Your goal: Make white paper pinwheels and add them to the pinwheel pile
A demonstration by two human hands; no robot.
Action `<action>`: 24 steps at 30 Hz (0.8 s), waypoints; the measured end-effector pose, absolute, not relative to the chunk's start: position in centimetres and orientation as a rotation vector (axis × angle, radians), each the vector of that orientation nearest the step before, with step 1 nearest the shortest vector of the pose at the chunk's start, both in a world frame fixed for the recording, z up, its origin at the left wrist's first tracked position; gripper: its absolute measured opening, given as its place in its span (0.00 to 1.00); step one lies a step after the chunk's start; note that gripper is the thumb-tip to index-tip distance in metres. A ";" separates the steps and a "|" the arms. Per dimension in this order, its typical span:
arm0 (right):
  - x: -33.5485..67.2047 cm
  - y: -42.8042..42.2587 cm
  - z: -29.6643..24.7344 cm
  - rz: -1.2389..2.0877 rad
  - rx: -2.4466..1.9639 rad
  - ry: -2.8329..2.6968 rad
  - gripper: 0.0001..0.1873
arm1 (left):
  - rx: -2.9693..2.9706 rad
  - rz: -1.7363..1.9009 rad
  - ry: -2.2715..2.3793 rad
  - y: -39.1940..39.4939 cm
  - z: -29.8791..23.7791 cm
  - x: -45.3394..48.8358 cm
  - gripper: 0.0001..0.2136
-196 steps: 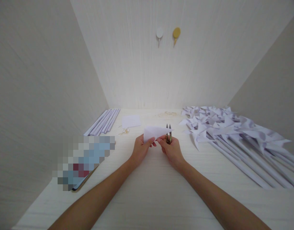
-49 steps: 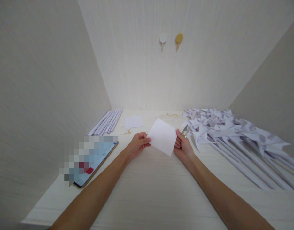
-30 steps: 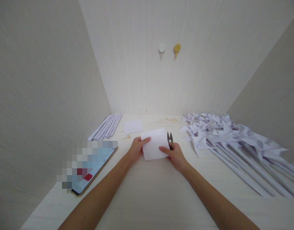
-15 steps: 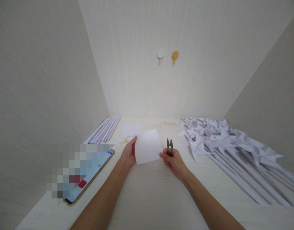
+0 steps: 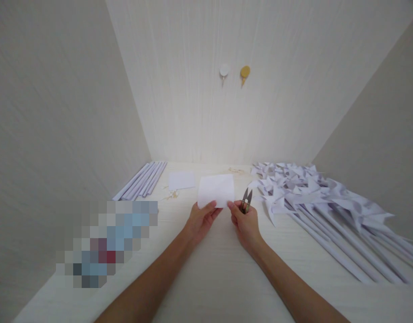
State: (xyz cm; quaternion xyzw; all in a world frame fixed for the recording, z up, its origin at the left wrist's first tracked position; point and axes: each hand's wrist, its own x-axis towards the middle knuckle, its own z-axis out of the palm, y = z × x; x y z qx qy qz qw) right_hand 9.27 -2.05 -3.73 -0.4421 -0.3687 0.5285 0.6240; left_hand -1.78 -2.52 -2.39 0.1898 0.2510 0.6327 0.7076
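One paper sheet [image 5: 216,190], seemingly uncut, midway between the table [image 5: 199,287]'s side edges: left hand [image 5: 200,220] pinches its near edge; right hand [image 5: 246,220] pinches near-right corner, also clasping one snips [image 5: 249,197], blades apart. Apparently done: pinwheels [image 5: 307,190], right edge, overlapping, uncountable. Remaining: one loose sheet [image 5: 181,181], back edge; several paper tubes [image 5: 144,181], back-left corner.

White tabletop [image 5: 213,287] with paper pinwheels [image 5: 310,193], paper rolls [image 5: 142,180], flat sheet [image 5: 182,181].
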 end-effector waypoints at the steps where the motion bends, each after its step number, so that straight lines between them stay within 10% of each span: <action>1: 9.2 -2.1 -3.7 1.206 -1.014 -0.844 0.16 | 0.357 1.412 0.548 -2.6 -2.4 -1.7 0.05; 24: 8.8 -2.9 -3.6 1.605 -0.897 -1.269 0.22 | 0.632 1.645 0.919 -1.5 -2.2 -2.9 0.12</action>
